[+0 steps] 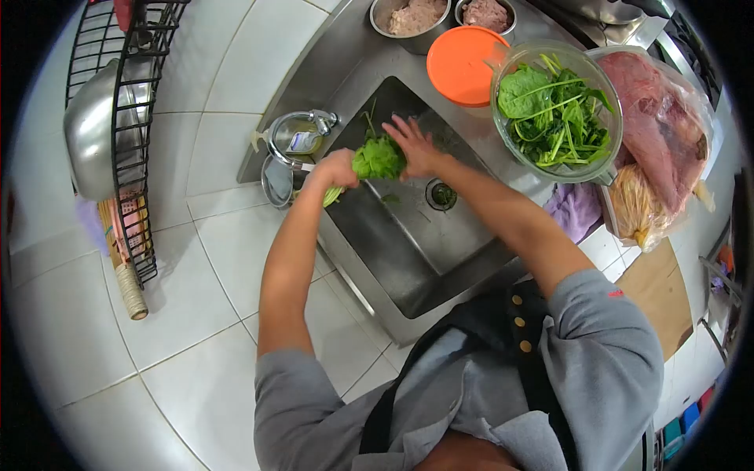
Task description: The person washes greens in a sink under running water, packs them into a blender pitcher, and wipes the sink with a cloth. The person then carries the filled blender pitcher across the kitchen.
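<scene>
Over the steel sink [377,259], my left hand [336,169] is closed round the stems of a bunch of leafy greens [378,158]. The stem ends stick out below that fist. My right hand [415,147] is at the other side of the bunch, its fingers spread against or just beside the leaves. The faucet [302,125] curves close to my left hand. Bits of green lie in the sink and in its drain [441,195].
Right of the sink are a glass bowl of cut greens [556,114], an orange lid [468,66], bagged meat [656,118] and a purple cloth [573,208]. Two metal bowls of minced meat [412,17] stand behind. A black wire rack [133,133] hangs at left.
</scene>
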`<state>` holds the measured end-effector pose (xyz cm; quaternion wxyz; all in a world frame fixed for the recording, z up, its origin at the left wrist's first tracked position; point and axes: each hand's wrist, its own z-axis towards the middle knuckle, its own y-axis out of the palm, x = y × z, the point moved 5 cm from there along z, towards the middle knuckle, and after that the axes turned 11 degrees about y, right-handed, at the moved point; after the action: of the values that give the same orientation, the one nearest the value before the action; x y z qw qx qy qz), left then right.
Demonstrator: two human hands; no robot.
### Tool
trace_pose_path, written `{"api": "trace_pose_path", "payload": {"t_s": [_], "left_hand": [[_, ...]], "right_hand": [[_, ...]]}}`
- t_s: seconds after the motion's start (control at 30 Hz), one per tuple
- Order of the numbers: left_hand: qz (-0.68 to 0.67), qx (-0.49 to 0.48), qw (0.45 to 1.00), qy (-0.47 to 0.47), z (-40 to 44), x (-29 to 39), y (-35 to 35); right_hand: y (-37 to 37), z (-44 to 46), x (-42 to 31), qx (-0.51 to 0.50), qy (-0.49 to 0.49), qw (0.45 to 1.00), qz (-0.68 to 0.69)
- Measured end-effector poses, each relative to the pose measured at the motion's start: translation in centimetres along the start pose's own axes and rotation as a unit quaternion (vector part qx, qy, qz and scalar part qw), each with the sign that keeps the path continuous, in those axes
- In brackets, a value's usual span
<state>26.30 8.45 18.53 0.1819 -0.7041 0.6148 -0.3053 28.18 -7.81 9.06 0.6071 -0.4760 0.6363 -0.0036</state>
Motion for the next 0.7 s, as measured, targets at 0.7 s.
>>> {"api": "trace_pose_path", "payload": {"t_s": [0.7], "left_hand": [[-0.120,-0.126,0.976,0.134,-3.4,3.7,16.5]], "right_hand": [[9.5,-13.5,-1.0,0.016,-0.237,0.968,0.074]]}}
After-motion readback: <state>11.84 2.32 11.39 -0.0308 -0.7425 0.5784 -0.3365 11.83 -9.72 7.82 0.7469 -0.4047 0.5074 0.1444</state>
